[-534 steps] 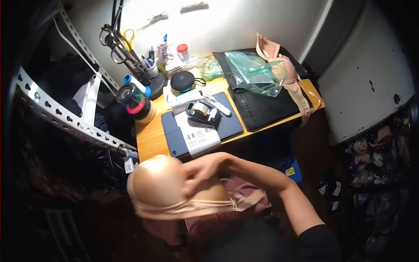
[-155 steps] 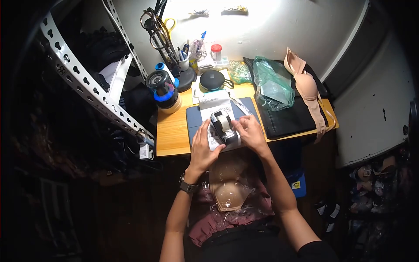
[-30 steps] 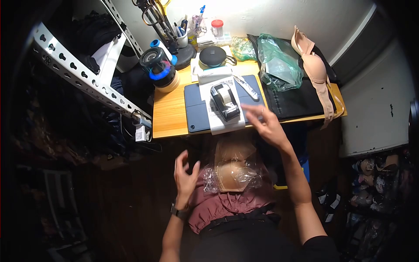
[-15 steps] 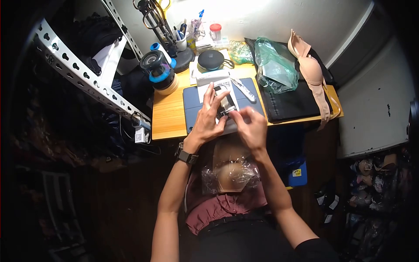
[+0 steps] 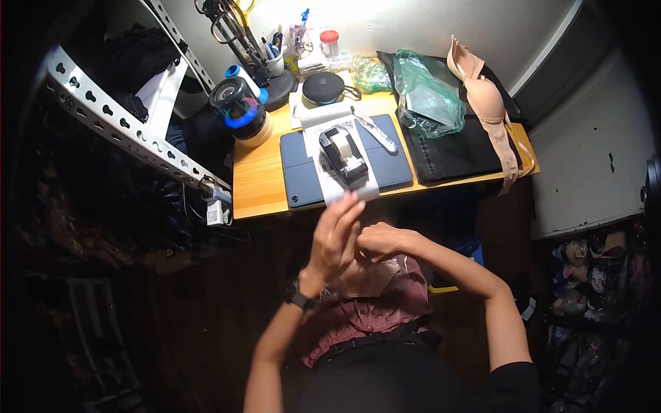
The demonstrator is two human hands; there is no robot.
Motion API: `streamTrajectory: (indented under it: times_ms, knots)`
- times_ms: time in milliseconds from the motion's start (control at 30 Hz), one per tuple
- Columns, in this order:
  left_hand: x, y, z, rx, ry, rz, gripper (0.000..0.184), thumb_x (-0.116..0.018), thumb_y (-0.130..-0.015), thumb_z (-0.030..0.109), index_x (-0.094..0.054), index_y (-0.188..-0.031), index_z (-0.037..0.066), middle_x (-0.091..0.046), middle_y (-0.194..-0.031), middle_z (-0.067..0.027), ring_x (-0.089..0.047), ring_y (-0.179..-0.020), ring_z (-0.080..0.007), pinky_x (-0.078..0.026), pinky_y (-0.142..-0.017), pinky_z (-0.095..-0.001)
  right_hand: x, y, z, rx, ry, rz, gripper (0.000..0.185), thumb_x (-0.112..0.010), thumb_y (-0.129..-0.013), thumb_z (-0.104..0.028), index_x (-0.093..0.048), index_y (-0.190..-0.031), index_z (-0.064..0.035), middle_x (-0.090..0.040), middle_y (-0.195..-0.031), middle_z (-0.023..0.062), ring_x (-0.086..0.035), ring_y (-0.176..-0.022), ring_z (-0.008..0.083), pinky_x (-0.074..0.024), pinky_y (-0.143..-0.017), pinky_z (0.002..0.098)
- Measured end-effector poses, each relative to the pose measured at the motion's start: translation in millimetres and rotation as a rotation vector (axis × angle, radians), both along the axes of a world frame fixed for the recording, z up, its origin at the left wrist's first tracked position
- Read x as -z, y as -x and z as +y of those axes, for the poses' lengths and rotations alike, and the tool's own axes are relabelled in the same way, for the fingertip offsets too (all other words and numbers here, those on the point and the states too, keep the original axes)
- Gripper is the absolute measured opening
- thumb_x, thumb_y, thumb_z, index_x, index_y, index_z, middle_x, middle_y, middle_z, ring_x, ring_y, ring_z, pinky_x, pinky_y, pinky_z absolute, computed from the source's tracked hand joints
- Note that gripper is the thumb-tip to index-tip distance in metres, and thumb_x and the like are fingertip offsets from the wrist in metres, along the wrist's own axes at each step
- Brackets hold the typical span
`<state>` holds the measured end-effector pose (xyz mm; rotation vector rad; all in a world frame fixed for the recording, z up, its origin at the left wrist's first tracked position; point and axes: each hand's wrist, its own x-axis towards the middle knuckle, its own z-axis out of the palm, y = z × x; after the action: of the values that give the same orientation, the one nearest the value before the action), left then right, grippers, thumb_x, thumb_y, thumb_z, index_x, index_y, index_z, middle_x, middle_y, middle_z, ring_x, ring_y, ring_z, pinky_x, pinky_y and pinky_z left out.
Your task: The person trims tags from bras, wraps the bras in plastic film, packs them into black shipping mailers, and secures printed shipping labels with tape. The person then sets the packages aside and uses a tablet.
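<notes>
A black tape dispenser (image 5: pixel 344 157) with a roll of tape stands on a white paper sheet (image 5: pixel 329 187) on the blue-grey tablet case (image 5: pixel 297 175). In front of the table edge, my left hand (image 5: pixel 335 237) is raised with its fingers stretched out, slightly blurred. Close beside it my right hand (image 5: pixel 387 241) is curled closed, and whatever it pinches is too small or hidden to make out. Below both hands a clear plastic package (image 5: pixel 372 281) with something beige inside lies on my lap, partly covered by the hands.
A white-handled cutter (image 5: pixel 377 134) lies right of the dispenser. Behind are a round black speaker (image 5: pixel 323 88) and a pen cup (image 5: pixel 274 65). At right, a green plastic bag (image 5: pixel 430 96) and a beige bra (image 5: pixel 486 103) lie on a black folder (image 5: pixel 447 160). Metal shelving (image 5: pixel 127 120) borders the left.
Both hands have left the tape dispenser and drawn back toward my lap, over the plastic package. My right hand has closed. The dispenser now stands alone on the paper.
</notes>
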<state>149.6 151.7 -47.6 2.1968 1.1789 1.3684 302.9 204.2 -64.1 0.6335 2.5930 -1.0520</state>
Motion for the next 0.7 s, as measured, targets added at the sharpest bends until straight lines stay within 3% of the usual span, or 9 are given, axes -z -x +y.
streamTrajectory:
  times_ms: [33, 100, 167, 233, 333, 467, 600, 667, 700]
  knots:
    - [27, -2, -15, -0.04, 0.089, -0.062, 0.033, -0.049, -0.09, 0.012, -0.049, -0.121, -0.001, -0.053, -0.12, -0.021, -0.046, -0.119, -0.0358, -0.035, -0.101, -0.0454, 16, 1, 2, -0.021, -0.058, -0.075, 0.025, -0.072, -0.07, -0.031, -0.066, -0.081, -0.0097, -0.067, -0.079, 0.0106, -0.064, -0.08, 0.0307, -0.0502, -0.064, 0.0412]
    - [74, -15, -46, -0.124, 0.361, -0.021, 0.053, -0.044, -0.093, 0.038, -0.041, -0.129, -0.001, -0.044, -0.127, -0.0245, -0.039, -0.121, -0.0412, -0.03, -0.103, -0.0481, 47, -2, 11, -0.021, -0.06, -0.124, 0.025, -0.074, -0.066, -0.029, -0.067, -0.082, -0.0108, -0.067, -0.082, 0.0119, -0.064, -0.082, 0.0306, -0.0505, -0.066, 0.0426]
    - [112, -20, -67, -0.16, 0.501, 0.213, 0.062, -0.045, -0.092, 0.043, -0.034, -0.132, -0.002, -0.038, -0.13, -0.0279, -0.041, -0.116, -0.0447, -0.033, -0.1, -0.0459, 68, -6, 10, 0.004, -0.03, -0.107, 0.026, -0.074, -0.065, -0.027, -0.068, -0.085, -0.0103, -0.067, -0.084, 0.0134, -0.064, -0.085, 0.0303, -0.0503, -0.067, 0.0434]
    - [132, -18, -72, -0.155, 0.525, 0.269, 0.062, -0.047, -0.091, 0.042, -0.033, -0.133, -0.001, -0.038, -0.127, -0.029, -0.042, -0.112, -0.046, -0.034, -0.098, -0.0463, 77, -13, 7, 0.029, -0.012, -0.108, 0.038, -0.075, -0.065, -0.036, -0.064, -0.088, -0.008, -0.066, -0.087, 0.0154, -0.063, -0.087, 0.0323, -0.0501, -0.069, 0.0441]
    - [136, -20, -67, -0.088, 0.648, 0.314, 0.062, -0.05, -0.089, 0.038, -0.032, -0.133, -0.001, -0.039, -0.123, -0.0303, -0.043, -0.108, -0.0469, -0.036, -0.094, -0.0474, 86, -30, 4, 0.302, -0.061, -0.124, 0.06, -0.07, -0.063, -0.058, -0.057, -0.09, -0.0052, -0.064, -0.088, 0.0192, -0.062, -0.088, 0.0374, -0.0493, -0.071, 0.0457]
    - [141, -19, -62, -0.021, 0.717, 0.301, 0.06, -0.052, -0.088, 0.035, -0.032, -0.132, -0.001, -0.04, -0.12, -0.0308, -0.044, -0.105, -0.0466, -0.038, -0.089, -0.0487, 84, -57, 2, 0.455, -0.113, -0.116, 0.059, -0.068, -0.065, -0.06, -0.059, -0.081, -0.0037, -0.063, -0.078, 0.0183, -0.062, -0.078, 0.0389, -0.0483, -0.065, 0.0464]
    - [112, -20, -59, -0.09, 0.561, 0.22, 0.057, -0.053, -0.089, 0.037, -0.039, -0.127, -0.002, -0.046, -0.115, -0.0263, -0.047, -0.104, -0.0433, -0.038, -0.091, -0.0475, 18, -49, 6, 0.448, -0.119, 0.085, 0.055, -0.068, -0.071, -0.055, -0.058, -0.072, -0.0011, -0.061, -0.068, 0.0165, -0.061, -0.072, 0.0365, -0.0465, -0.06, 0.0417]
    - [73, -16, -41, -0.168, 0.269, -0.04, 0.049, -0.051, -0.091, 0.035, -0.046, -0.121, -0.002, -0.048, -0.119, -0.0228, -0.049, -0.108, -0.04, -0.038, -0.094, -0.045, -21, -44, 13, 0.445, 0.044, 0.268, 0.039, -0.069, -0.078, -0.041, -0.061, -0.079, -0.0022, -0.058, -0.064, 0.0087, -0.057, -0.06, 0.0226, -0.0444, -0.057, 0.0327]
    - [45, -13, -32, -0.193, 0.161, -0.096, 0.037, -0.052, -0.091, 0.025, -0.05, -0.117, -0.002, -0.051, -0.12, -0.0204, -0.049, -0.111, -0.0371, -0.039, -0.095, -0.0425, -34, -42, 17, 0.446, 0.144, 0.403, 0.032, -0.067, -0.082, -0.035, -0.063, -0.083, -0.003, -0.058, -0.064, 0.0054, -0.055, -0.058, 0.0168, -0.0437, -0.057, 0.029]
